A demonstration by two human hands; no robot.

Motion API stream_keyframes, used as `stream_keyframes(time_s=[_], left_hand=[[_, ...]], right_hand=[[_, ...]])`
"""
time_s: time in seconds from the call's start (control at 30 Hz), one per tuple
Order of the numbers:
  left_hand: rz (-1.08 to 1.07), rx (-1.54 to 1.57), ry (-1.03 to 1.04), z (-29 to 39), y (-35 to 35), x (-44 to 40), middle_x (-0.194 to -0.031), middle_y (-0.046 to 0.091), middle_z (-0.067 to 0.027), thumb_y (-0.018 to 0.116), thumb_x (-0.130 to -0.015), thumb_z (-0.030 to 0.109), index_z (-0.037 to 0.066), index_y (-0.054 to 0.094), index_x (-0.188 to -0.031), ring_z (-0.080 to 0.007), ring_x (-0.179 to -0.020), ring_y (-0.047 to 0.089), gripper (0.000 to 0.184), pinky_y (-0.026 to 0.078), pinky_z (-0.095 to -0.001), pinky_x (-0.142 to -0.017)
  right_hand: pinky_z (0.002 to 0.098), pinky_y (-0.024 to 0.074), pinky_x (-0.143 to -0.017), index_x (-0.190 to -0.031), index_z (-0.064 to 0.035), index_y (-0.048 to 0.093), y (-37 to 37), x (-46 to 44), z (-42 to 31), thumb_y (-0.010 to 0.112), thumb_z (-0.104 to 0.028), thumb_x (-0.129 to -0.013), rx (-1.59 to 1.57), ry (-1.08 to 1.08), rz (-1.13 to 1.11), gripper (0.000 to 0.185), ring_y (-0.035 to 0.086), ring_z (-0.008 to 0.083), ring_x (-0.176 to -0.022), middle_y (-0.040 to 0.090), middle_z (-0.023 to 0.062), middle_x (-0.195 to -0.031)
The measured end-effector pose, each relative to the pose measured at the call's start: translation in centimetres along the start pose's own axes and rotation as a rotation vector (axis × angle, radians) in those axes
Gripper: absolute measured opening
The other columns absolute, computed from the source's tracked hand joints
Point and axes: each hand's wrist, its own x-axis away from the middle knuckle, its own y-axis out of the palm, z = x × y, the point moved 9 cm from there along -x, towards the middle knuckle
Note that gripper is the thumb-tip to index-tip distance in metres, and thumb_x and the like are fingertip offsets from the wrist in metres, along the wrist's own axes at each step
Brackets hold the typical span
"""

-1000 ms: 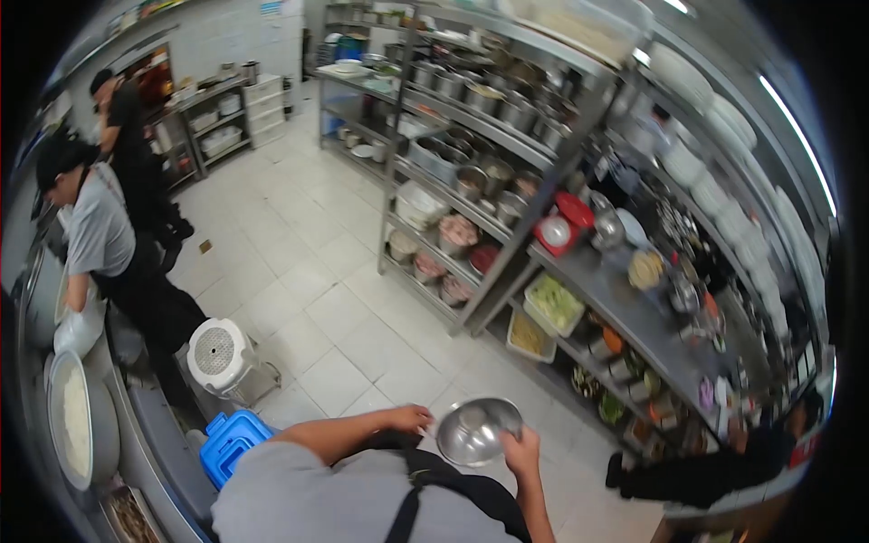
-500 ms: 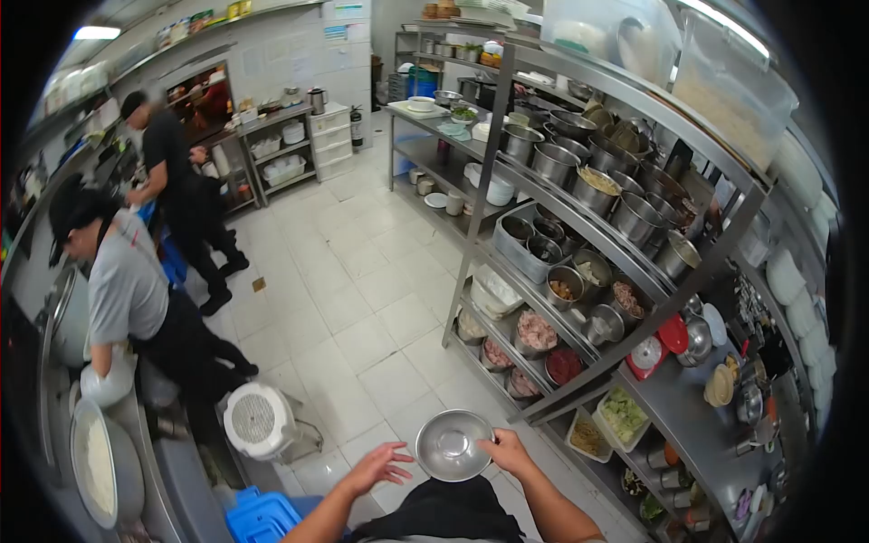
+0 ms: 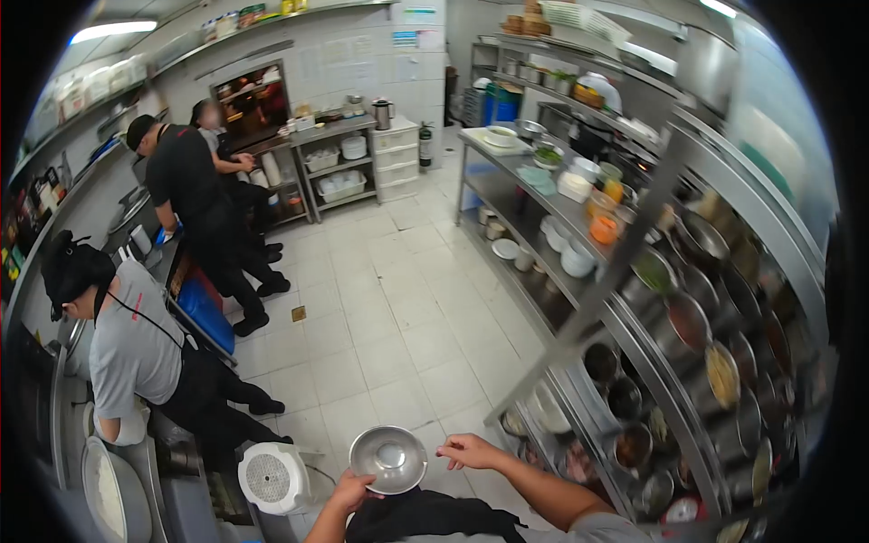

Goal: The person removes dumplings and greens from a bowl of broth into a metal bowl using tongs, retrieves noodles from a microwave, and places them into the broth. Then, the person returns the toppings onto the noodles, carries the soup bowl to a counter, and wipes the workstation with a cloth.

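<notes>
Your left hand (image 3: 353, 491) had hold of a steel bowl (image 3: 389, 458), closed on the rim at its lower left, with the thumb by the edge and the other fingers mostly hidden from view. Your right hand (image 3: 466, 450) was just beside the bowl's right side — apart from the rim, half open, its fingers loosely bent and pointing toward the bowl, with nothing that could be seen in them. So the bowl lay between your two hands, touching only the left one, its mouth facing up toward you and its inside wall shining in the light. It was held in front of your body, just beyond your black apron (image 3: 434, 518), over the pale floor tiles (image 3: 389, 362).

To the left of the bowl, near your left forearm, stood a white stool (image 3: 273, 477) with a perforated seat. On your right, the metal rack (image 3: 635, 233) held rows of steel pots, and your right forearm reached in from that side. Farther left, a co-worker in a grey shirt (image 3: 136, 339) bent over the counter — near a large basin (image 3: 136, 489) with something white inside.
</notes>
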Motion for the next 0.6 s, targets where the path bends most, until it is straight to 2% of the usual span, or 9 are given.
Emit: stream_keyframes(time_s=[0.13, 0.2, 0.23, 0.27, 0.3, 0.33, 0.4, 0.47, 0.6], left_hand=[[0.075, 0.089, 0.108, 5.5, -4.7, -7.2, -0.106, 0.060, -0.0231, 0.051, -0.087, -0.004, -0.008, 0.044, -0.121, -0.0345, -0.084, 0.066, 0.036, 0.061, -0.0432, -0.059], [0.064, 0.171, 0.116, 8.3, -6.9, -12.9, -0.107, 0.059, -0.0245, 0.052, -0.085, -0.003, -0.008, 0.042, -0.122, -0.0354, -0.083, 0.066, 0.039, 0.060, -0.0429, -0.058], [0.072, 0.168, 0.118, 10.4, -7.2, -15.3, -0.107, 0.059, -0.0247, 0.051, -0.085, -0.003, -0.008, 0.042, -0.123, -0.0356, -0.083, 0.066, 0.039, 0.060, -0.0427, -0.057], [0.078, 0.150, 0.112, 12.5, -7.5, -17.3, -0.107, 0.058, -0.0250, 0.051, -0.085, -0.003, -0.008, 0.041, -0.123, -0.0357, -0.083, 0.066, 0.040, 0.060, -0.0425, -0.057], [0.048, 0.117, 0.109, 15.5, -6.8, -19.3, -0.107, 0.058, -0.0250, 0.051, -0.085, -0.003, -0.008, 0.041, -0.123, -0.0357, -0.083, 0.066, 0.040, 0.060, -0.0425, -0.057], [0.067, 0.131, 0.097, 18.8, -6.0, -21.2, -0.107, 0.059, -0.0245, 0.051, -0.085, -0.002, -0.008, 0.041, -0.123, -0.0354, -0.082, 0.066, 0.039, 0.060, -0.0421, -0.057], [0.060, 0.102, 0.065, 24.8, -4.5, -26.0, -0.107, 0.059, -0.0241, 0.050, -0.085, -0.002, -0.008, 0.042, -0.123, -0.0351, -0.082, 0.066, 0.039, 0.060, -0.0417, -0.057], [0.014, 0.034, 0.114, 30.6, -3.2, -30.6, -0.108, 0.059, -0.0237, 0.048, -0.086, -0.002, -0.007, 0.042, -0.123, -0.0340, -0.080, 0.067, 0.039, 0.059, -0.0409, -0.055], [-0.057, -0.078, 0.150, 39.8, 0.2, -41.5, -0.105, 0.061, -0.0230, 0.049, -0.086, -0.001, -0.005, 0.042, -0.124, -0.0327, -0.077, 0.067, 0.038, 0.059, -0.0399, -0.055]], right_hand=[[0.0322, 0.0516, -0.060, -0.095, -0.0015, 0.064, -12.8, -11.0, 6.4, 0.063, -0.034, -0.089, 0.598, -0.009, 0.248, 0.033, 0.066, 0.0151, -0.069, 0.066, 0.0107, -0.087], [0.0371, 0.0519, -0.066, -0.099, -0.0012, 0.066, -19.8, -12.4, 11.7, 0.060, -0.032, -0.088, 0.826, 0.320, 0.273, 0.034, 0.066, 0.0220, -0.071, 0.068, 0.0138, -0.094], [0.0429, 0.0504, -0.079, -0.104, -0.0025, 0.066, -22.6, -10.8, 13.3, 0.058, -0.038, -0.085, 0.787, 0.357, 0.429, 0.041, 0.064, 0.0362, -0.093, 0.067, 0.0202, -0.104], [0.0425, 0.0483, -0.085, -0.114, -0.0059, 0.063, -26.9, -10.6, 21.5, 0.058, -0.035, -0.084, 0.750, 0.359, 0.557, 0.042, 0.061, 0.0364, -0.104, 0.062, 0.0222, -0.115], [0.0425, 0.0455, -0.091, -0.120, -0.0085, 0.061, -27.4, -9.0, 21.0, 0.059, -0.030, -0.083, 0.689, 0.252, 0.646, 0.043, 0.058, 0.0367, -0.109, 0.059, 0.0233, -0.120], [0.0420, 0.0454, -0.093, -0.115, -0.0075, 0.062, -27.2, -4.6, 25.5, 0.059, -0.023, -0.082, 0.291, 0.763, 0.678, 0.037, 0.060, 0.0320, -0.106, 0.062, 0.0227, -0.112], [0.0411, 0.0524, -0.079, -0.112, -0.0040, 0.060, -26.9, -3.0, 27.3, 0.057, -0.020, -0.081, 0.683, 0.659, 0.167, 0.035, 0.065, 0.0276, -0.094, 0.065, 0.0202, -0.103], [0.0381, 0.0536, -0.060, -0.101, -0.0026, 0.063, -25.7, -0.6, 21.9, 0.055, -0.021, -0.083, 0.156, 1.089, 0.625, 0.027, 0.067, 0.0244, -0.076, 0.067, 0.0165, -0.096], [0.0361, 0.0516, -0.051, -0.090, -0.0024, 0.065, -28.2, -6.1, 34.0, 0.053, -0.024, -0.086, -0.485, 0.904, 0.663, 0.025, 0.067, 0.0254, -0.064, 0.068, 0.0144, -0.095]])
